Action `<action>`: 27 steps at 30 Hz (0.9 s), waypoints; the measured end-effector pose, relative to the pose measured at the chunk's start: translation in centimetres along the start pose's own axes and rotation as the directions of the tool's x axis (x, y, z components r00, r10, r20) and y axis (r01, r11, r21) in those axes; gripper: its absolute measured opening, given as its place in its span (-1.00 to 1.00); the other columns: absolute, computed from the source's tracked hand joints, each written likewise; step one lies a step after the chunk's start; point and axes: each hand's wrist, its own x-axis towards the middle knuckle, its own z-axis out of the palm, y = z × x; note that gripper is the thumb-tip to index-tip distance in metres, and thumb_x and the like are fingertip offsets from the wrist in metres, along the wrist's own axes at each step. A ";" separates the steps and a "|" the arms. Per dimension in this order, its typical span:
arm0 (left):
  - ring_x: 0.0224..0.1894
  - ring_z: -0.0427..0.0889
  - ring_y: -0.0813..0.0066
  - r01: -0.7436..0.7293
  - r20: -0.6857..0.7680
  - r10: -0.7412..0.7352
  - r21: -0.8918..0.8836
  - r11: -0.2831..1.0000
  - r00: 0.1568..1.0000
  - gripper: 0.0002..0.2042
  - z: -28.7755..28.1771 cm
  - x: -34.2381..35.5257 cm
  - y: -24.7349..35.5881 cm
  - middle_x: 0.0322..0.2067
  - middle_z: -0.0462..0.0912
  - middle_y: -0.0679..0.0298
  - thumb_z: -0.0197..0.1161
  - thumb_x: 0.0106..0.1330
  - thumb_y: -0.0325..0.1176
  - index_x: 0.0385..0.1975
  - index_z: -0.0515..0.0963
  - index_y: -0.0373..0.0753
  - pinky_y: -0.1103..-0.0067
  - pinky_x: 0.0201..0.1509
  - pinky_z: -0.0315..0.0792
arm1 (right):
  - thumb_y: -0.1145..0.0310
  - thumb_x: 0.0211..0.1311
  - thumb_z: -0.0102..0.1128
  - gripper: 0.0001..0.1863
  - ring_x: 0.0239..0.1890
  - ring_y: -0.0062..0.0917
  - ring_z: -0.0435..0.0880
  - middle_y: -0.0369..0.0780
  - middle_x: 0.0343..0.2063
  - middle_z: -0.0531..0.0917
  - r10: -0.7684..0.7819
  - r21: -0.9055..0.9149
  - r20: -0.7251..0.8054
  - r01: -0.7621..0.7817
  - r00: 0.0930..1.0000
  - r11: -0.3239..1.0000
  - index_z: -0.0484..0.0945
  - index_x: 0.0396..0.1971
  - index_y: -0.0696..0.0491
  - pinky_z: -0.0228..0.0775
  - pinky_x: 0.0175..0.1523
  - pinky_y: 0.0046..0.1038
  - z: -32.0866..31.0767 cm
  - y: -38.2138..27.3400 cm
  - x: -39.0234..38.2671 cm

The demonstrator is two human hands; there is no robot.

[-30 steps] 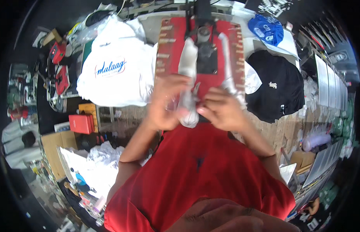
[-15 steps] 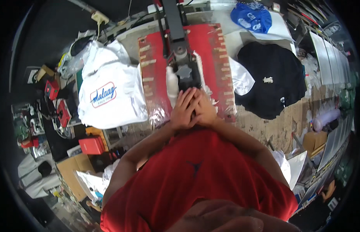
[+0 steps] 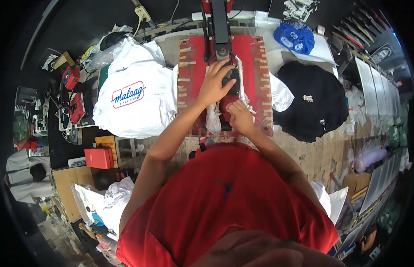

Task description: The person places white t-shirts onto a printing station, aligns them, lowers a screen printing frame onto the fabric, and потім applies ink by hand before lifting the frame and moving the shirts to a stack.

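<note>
A heat press (image 3: 260, 89) with a red top plate stands in front of me, its black arm (image 3: 220, 31) reaching in from the far side. My left hand (image 3: 214, 85) lies over the dark block and knob at the arm's end, fingers spread, holding nothing. It hides most of that knob. Nearer to me, my right hand (image 3: 240, 117) has its fingers curled at the front right of the U-shaped handle (image 3: 213, 120), which is wrapped in white cloth. The grip's underside is hidden.
Left of the press lies a stack of white printed T-shirts (image 3: 140, 113). To its right are a black T-shirt (image 3: 311, 102) and, farther back, a blue cap (image 3: 294, 38). A red case (image 3: 98, 158) sits lower left. Beside me on the right stands a cardboard box (image 3: 356, 184).
My hands, together on the front of the press handle before, are now apart. The left has moved forward over the knob; the right stays near the handle's front. The view has shifted slightly.
</note>
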 end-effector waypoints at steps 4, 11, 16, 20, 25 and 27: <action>0.30 0.27 0.06 0.001 0.051 -0.008 0.129 0.992 0.999 -0.50 2.2 0.0 -1.1 0.21 0.38 0.15 0.30 0.19 -0.19 0.13 0.45 -0.21 0.30 0.35 0.24 | 0.60 -0.02 0.10 -0.89 -0.24 -0.11 0.47 -0.05 -0.41 0.48 0.052 0.004 -0.008 -0.052 0.999 0.999 0.42 -0.44 0.15 0.35 -0.09 -0.17 -0.5 -1.4 0.3; 0.34 0.23 0.06 -0.039 0.174 0.017 0.124 0.991 0.985 -0.40 0.9 -0.4 -2.0 0.25 0.35 0.17 0.35 0.11 -0.18 0.19 0.39 -0.20 0.28 0.37 0.22 | 0.52 0.13 0.09 -0.88 -0.24 -0.03 0.54 0.01 -0.38 0.54 0.104 0.037 0.044 -0.105 0.994 0.994 0.36 -0.35 0.14 0.39 -0.10 -0.08 -0.1 -2.9 1.8; 0.35 0.24 0.06 -0.010 0.129 -0.016 0.204 0.979 0.992 -0.41 1.8 -0.7 -1.4 0.27 0.34 0.20 0.33 0.13 -0.14 0.19 0.40 -0.15 0.26 0.35 0.24 | 0.37 0.31 0.05 -0.86 -0.48 -0.07 0.58 -0.08 -0.60 0.59 0.279 -0.029 0.021 -0.279 0.960 0.960 0.39 -0.38 0.12 0.43 -0.31 -0.15 1.6 -1.9 0.1; 0.35 0.25 0.09 -0.018 0.096 -0.002 0.207 0.978 0.995 -0.43 1.7 -1.1 -1.8 0.26 0.36 0.22 0.32 0.16 -0.11 0.18 0.41 -0.15 0.25 0.34 0.25 | 0.23 0.40 0.03 -0.54 -0.47 -0.16 0.58 -0.11 -0.55 0.62 0.174 0.264 0.123 -0.202 0.977 0.943 0.50 -0.67 0.22 0.42 -0.31 -0.30 -0.2 -2.3 0.9; 0.34 0.27 0.10 0.010 0.075 -0.024 0.176 0.984 0.997 -0.53 1.6 -0.8 -1.1 0.26 0.38 0.24 0.22 0.27 0.00 0.11 0.51 -0.07 0.29 0.34 0.24 | 0.36 0.35 0.01 -0.59 -0.24 -0.25 0.61 -0.13 -0.39 0.66 0.163 0.424 -0.061 -0.123 0.985 0.897 0.53 -0.70 0.22 0.43 -0.12 -0.31 0.3 -1.0 0.3; 0.32 0.30 0.14 0.037 0.052 -0.042 0.096 0.995 0.998 -0.62 1.6 -0.9 -1.4 0.23 0.43 0.24 0.16 0.32 0.01 -0.04 0.61 -0.10 0.33 0.33 0.25 | 0.41 0.33 0.00 -0.61 -0.15 -0.26 0.59 -0.14 -0.32 0.67 0.122 0.407 -0.092 -0.074 0.988 0.910 0.53 -0.71 0.22 0.42 -0.06 -0.31 0.4 -0.7 0.2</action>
